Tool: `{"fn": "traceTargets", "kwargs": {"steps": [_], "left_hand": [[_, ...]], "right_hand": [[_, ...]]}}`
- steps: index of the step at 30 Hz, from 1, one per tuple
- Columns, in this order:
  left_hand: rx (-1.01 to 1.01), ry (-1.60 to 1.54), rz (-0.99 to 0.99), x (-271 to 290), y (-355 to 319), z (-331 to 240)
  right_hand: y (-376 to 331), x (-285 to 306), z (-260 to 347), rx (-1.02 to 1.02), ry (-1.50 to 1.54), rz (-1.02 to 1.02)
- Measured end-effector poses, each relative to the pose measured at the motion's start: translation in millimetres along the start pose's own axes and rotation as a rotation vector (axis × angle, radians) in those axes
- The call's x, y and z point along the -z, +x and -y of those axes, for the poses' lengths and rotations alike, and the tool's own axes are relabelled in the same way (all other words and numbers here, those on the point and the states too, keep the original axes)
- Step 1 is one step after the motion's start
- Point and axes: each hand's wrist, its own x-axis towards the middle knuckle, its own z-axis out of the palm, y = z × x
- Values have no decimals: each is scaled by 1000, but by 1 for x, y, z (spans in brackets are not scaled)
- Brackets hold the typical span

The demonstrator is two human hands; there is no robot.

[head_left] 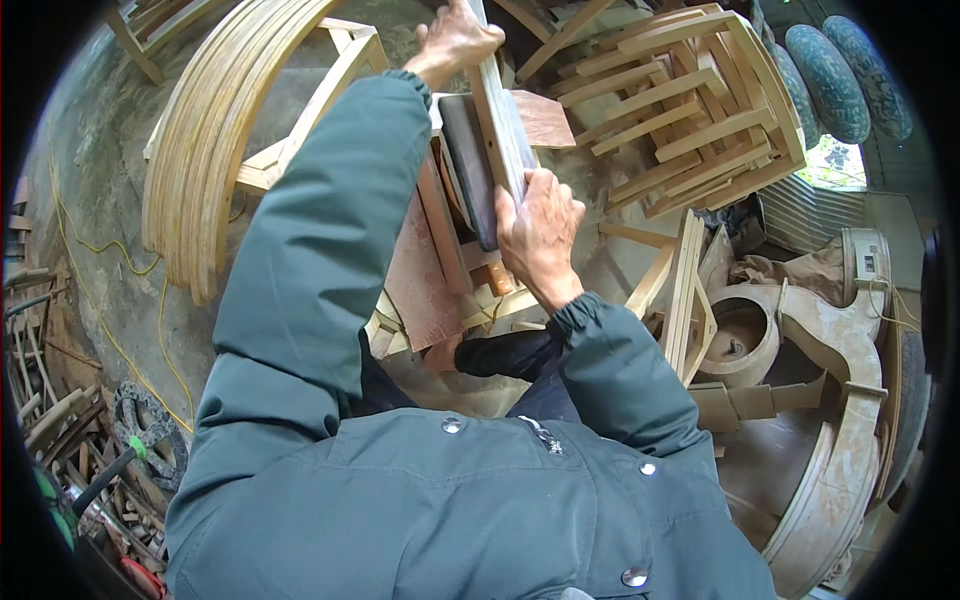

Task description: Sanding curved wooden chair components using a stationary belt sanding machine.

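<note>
A long pale wooden board [503,115] runs away from me, held in both hands. My left hand [458,40] is closed around its far end near the top of the view. My right hand [541,232] grips its near end, with the fingers wrapped over the edge. Right beside the board's left side is a dark grey band [464,165], which looks like a sanding belt on a wooden stand. Whether the board touches the band cannot be seen clearly. A reddish plywood panel [425,275] leans on the stand's near side.
Several curved wooden pieces [215,130] stand together on the left. Wooden frames [690,110] are piled at the far right. A large cream-coloured machine [835,340] with a round housing stands on the right. A yellow cord [165,340] crosses the floor; scrap wood [60,430] lies at lower left.
</note>
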Motion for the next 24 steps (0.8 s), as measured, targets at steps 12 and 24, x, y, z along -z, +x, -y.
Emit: {"fn": "traceTargets", "kwargs": {"steps": [12,24], "left_hand": [[-95,-458,-103,42,81,-16],[-686,-366,-534,103,157,-45]], "right_hand": [[97,-47,2,93,150,-162],[124,-73,49,205,277,-305]]}}
